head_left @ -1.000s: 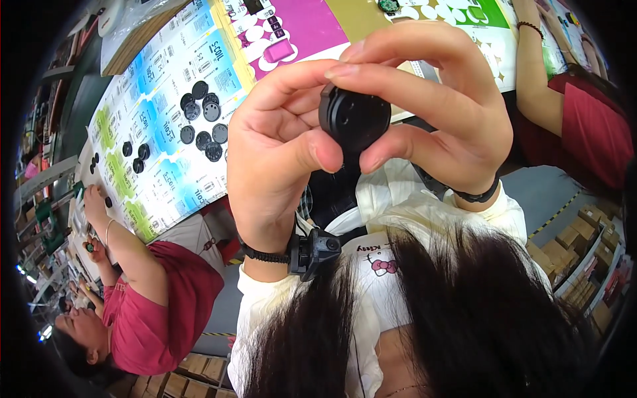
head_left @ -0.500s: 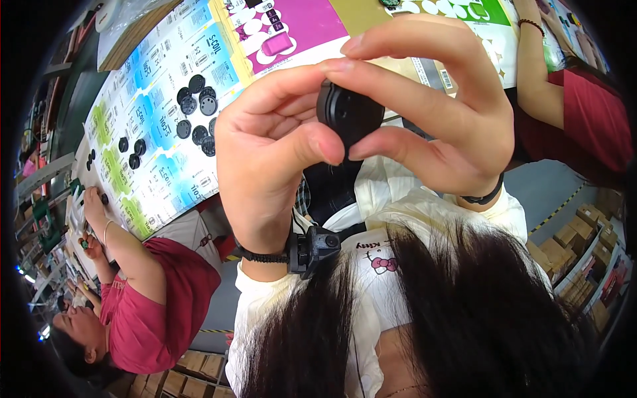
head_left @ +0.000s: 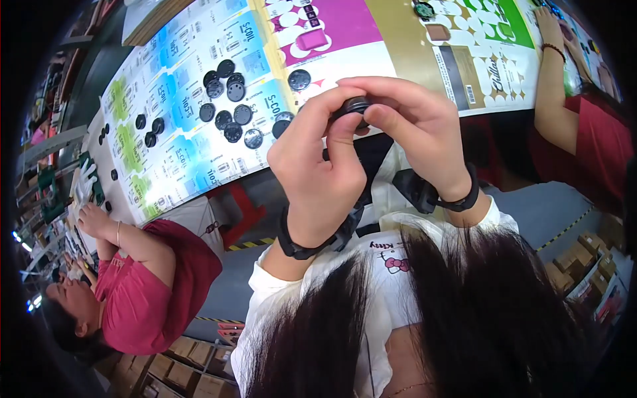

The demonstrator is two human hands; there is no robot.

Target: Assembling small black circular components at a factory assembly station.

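Between my two hands is a small round black plastic piece, seen edge-on. The fingers of my left hand pinch it from the left. My right hand grips it from the right, thumb and fingers bent around it. Fingertips cover much of the piece. Just beyond my hands a single black disc lies on the table, and another dark disc shows beside my left hand. Farther left several similar discs are spread in a loose group, some overlapping.
Printed sheets cover the tabletop. Smaller black pieces lie toward its left end. A wooden-edged board stands at the far left. One co-worker in red is at the left, another's arm at the right.
Both hands have moved down and away from the camera with the black piece, which has turned from its flat face to its edge. More of the table shows. The left co-worker's hands have come together.
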